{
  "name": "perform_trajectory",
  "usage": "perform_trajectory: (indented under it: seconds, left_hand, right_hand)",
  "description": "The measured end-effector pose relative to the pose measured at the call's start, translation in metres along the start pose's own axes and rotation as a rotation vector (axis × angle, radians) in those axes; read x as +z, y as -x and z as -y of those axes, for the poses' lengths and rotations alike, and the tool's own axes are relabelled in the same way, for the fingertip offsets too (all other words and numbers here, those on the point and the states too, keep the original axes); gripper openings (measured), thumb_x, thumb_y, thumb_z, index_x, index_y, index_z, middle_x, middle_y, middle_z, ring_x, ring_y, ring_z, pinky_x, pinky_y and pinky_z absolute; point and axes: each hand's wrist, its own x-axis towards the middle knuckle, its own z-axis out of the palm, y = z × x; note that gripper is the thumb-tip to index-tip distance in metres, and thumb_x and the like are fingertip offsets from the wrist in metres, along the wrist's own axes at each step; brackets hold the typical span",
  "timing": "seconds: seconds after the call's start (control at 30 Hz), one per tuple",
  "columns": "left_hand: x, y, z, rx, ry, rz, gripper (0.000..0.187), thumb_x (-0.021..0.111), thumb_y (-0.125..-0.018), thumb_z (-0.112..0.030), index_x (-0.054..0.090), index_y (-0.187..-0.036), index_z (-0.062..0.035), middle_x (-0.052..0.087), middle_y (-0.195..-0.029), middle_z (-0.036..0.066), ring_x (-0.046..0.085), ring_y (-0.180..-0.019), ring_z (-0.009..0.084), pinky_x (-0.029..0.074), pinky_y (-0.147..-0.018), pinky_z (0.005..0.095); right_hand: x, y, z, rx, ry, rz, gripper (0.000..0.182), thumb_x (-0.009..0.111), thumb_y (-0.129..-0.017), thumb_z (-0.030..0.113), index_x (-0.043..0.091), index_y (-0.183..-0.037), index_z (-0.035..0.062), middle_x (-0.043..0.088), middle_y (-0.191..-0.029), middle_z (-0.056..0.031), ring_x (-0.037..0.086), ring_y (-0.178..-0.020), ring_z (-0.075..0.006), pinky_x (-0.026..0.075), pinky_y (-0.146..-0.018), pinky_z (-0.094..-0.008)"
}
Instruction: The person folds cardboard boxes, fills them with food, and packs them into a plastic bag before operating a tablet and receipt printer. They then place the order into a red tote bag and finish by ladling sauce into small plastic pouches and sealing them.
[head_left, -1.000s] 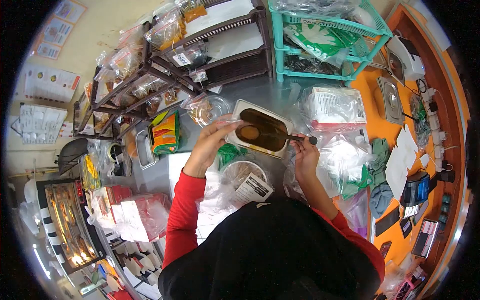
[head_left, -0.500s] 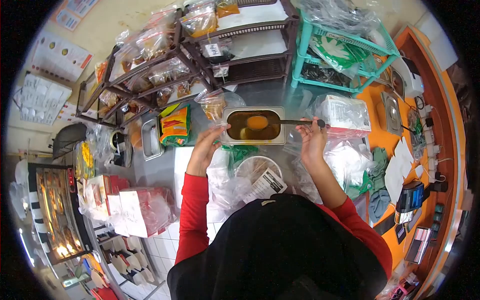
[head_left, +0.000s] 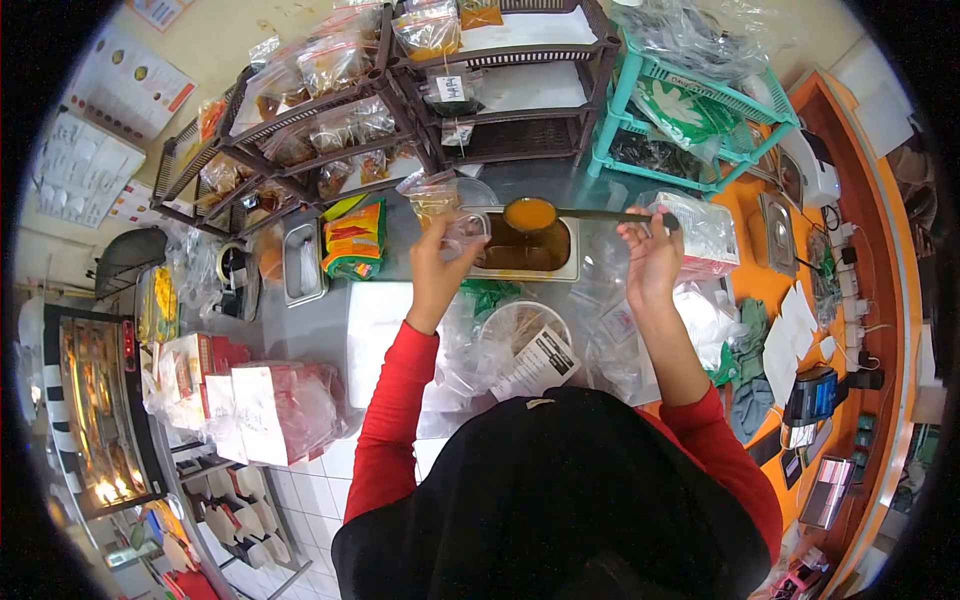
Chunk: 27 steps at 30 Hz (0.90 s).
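Observation:
My right hand [head_left: 652, 245] grips the handle end of a ladle [head_left: 532, 214]. Its bowl is full of orange-brown sauce and hangs above the far part of a rectangular steel pan [head_left: 573, 250]. Dark brown sauce [head_left: 525, 252] fills the pan's lower part. Between the fingers of my left hand [head_left: 440, 262] is a small clear plastic cup [head_left: 468, 232], over the pan's left end and just left of the ladle bowl. What the cup contains, if anything, I cannot make out. Behind it leans a zip bag of orange sauce [head_left: 428, 198].
Brown racks [head_left: 500, 45] with bagged sauces and a teal rack [head_left: 690, 85] stand at the back. To the left lie an orange-green packet [head_left: 354, 240] and a narrow steel tray [head_left: 303, 265]. A round white tub [head_left: 560, 318] and plastic bags sit nearer me; a wrapped box [head_left: 705, 235] is right.
The ladle bowl has risen out of the sauce, full, and moved toward the pan's far side. My left hand has moved right over the pan's end, where the clear cup now shows.

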Motion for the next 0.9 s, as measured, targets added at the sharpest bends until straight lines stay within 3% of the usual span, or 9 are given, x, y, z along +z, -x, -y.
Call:
perform_trajectory:
  seconds: [0.17,0.47,0.57,0.7,0.8,0.87,0.9]
  left_hand:
    - [0.016,0.002,-0.003,-0.102,0.196,0.1,0.034,0.073,-0.073,0.0,0.059,-0.104,-0.0016,0.067,-0.09,0.005,0.064,-0.081,0.0118,0.05,-0.071,0.024]
    - [0.026,0.004,-0.014,-0.165,0.504,0.144,0.039,0.074,-0.073,0.002,0.056,-0.108,0.0015,0.064,-0.093,0.007,0.06,-0.084,0.0096,0.049,-0.071,0.0224]
    - [0.026,0.001,-0.013,-0.133,0.478,0.142,0.039,0.075,-0.073,0.001,0.056,-0.107,0.0014,0.064,-0.091,0.006,0.059,-0.082,0.0081,0.048,-0.071,0.0218]
    - [0.027,0.0,-0.013,-0.117,0.44,0.109,0.038,0.075,-0.071,0.0,0.057,-0.104,0.0015,0.063,-0.089,0.004,0.057,-0.079,0.0067,0.046,-0.069,0.0212]
    - [0.025,-0.001,-0.017,-0.183,0.392,0.118,0.037,0.076,-0.07,-0.001,0.057,-0.102,0.0015,0.063,-0.088,0.004,0.057,-0.079,0.0073,0.046,-0.07,0.0216]
    - [0.025,-0.001,-0.015,-0.193,0.351,0.129,0.037,0.076,-0.07,-0.001,0.057,-0.102,0.0014,0.063,-0.089,0.004,0.058,-0.079,0.0079,0.046,-0.07,0.0217]
    - [0.024,0.0,-0.012,-0.171,0.327,0.13,0.038,0.076,-0.07,-0.001,0.057,-0.103,0.0014,0.064,-0.089,0.004,0.058,-0.08,0.0081,0.046,-0.07,0.0217]
  right_hand:
    - [0.041,0.013,0.031,-0.321,0.101,0.233,0.019,0.041,-0.099,0.017,0.033,-0.113,0.0068,0.057,-0.095,-0.0211,0.06,-0.068,-0.024,0.049,-0.062,-0.0313]
    - [0.055,0.04,0.048,-0.914,0.4,0.726,0.024,0.039,-0.097,0.007,0.023,-0.114,0.0068,0.055,-0.094,-0.027,0.06,-0.068,-0.0252,0.054,-0.061,-0.0336]
    - [0.058,0.046,0.067,-1.046,0.472,0.983,0.026,0.044,-0.09,-0.002,0.032,-0.112,0.0077,0.056,-0.104,-0.0287,0.062,-0.076,-0.0334,0.054,-0.066,-0.0405]
    - [0.05,0.059,0.094,-0.819,0.766,1.301,0.021,0.055,-0.08,0.003,0.044,-0.099,0.0037,0.058,-0.105,-0.0269,0.061,-0.087,-0.0421,0.053,-0.071,-0.0486]
    - [0.048,0.049,0.071,-1.126,0.712,1.42,0.017,0.055,-0.079,0.006,0.044,-0.092,0.0019,0.056,-0.106,-0.0292,0.062,-0.082,-0.0404,0.055,-0.067,-0.0439]
    - [0.045,0.043,0.06,-1.143,0.683,1.421,0.013,0.05,-0.083,0.002,0.043,-0.093,0.0021,0.054,-0.108,-0.0307,0.062,-0.079,-0.0377,0.055,-0.065,-0.0405]
    - [0.046,0.041,0.06,-1.078,0.597,1.308,0.011,0.047,-0.086,0.002,0.041,-0.096,0.0024,0.054,-0.107,-0.0303,0.062,-0.077,-0.0358,0.055,-0.064,-0.0396]
